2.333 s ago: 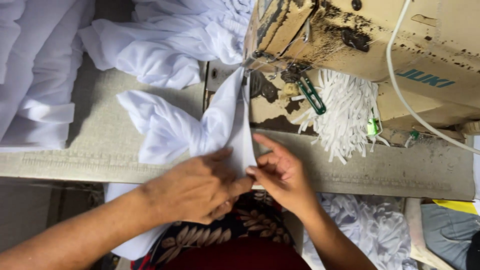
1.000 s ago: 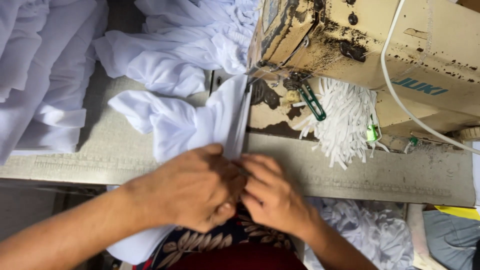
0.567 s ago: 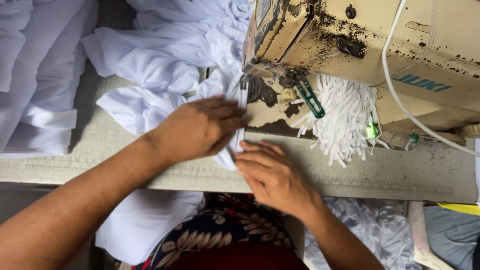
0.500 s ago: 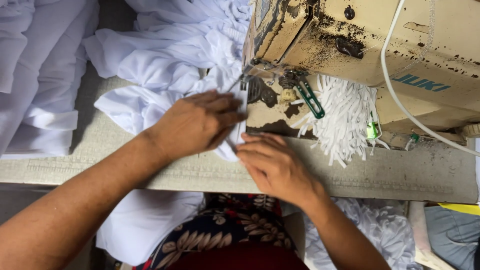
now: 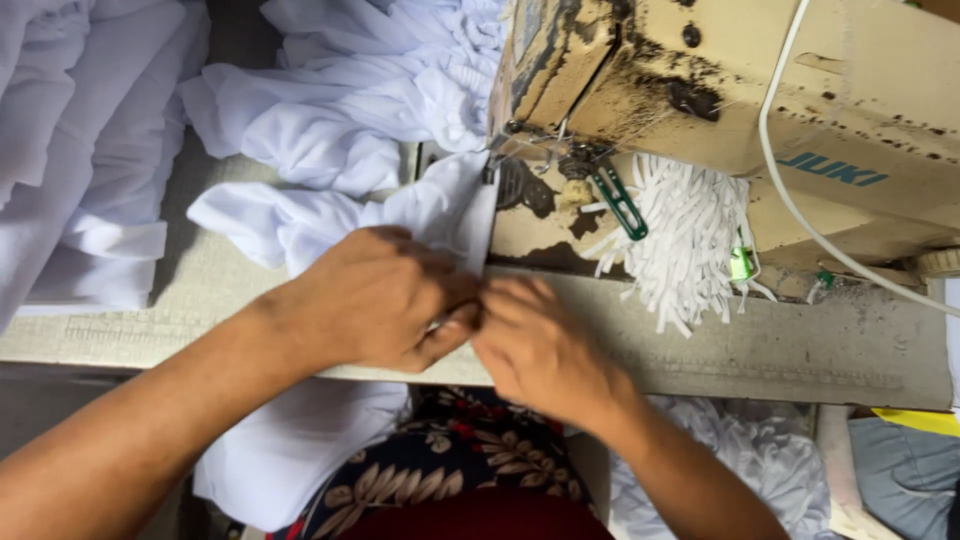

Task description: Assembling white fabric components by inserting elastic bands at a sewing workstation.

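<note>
grey table [image 5: 760,350], sewing machine [image 5: 800,110] behind; both hands [image 5: 375,295] [image 5: 540,345] pinch white cloth [image 5: 440,210].

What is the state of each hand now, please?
Left hand: closed, pinching the white cloth at the table edge.
Right hand: fingers curled on the same cloth edge; the grip itself is hidden.

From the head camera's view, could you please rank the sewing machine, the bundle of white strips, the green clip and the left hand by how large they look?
1. Sewing machine, largest by far.
2. Left hand and bundle of white strips: they look about alike, and the hand is nearer the camera, so I won't rank them.
3. Green clip, smallest.
</note>
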